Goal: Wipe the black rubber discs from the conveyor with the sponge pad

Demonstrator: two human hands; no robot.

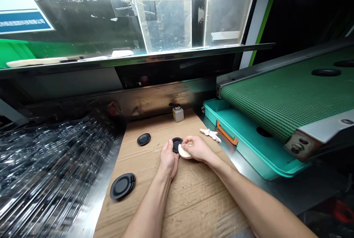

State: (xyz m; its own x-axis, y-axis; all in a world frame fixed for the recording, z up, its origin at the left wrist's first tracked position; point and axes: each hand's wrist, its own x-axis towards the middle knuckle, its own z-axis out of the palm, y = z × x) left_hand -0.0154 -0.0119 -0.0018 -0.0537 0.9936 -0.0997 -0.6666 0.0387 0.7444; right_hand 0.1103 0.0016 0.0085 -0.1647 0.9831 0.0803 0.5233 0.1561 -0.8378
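Observation:
My left hand (168,158) grips a round black plastic lid (176,144) by its edge, above the cardboard sheet. Pinched in my right hand (198,148) is a round white pad (183,152), pressed against the lid and covering its right part. Left of my hands lies a single black lid (143,139). Nearer to me, a small stack of black lids (122,186) rests on the left side of the cardboard (199,201).
A small square bottle (178,114) stands at the cardboard's far edge. White crumpled pieces (210,135) lie on the right. A teal bin (249,153) with an orange handle sits under the green conveyor belt (290,87), which carries black round parts. Clear plastic sleeves (52,168) fill the left.

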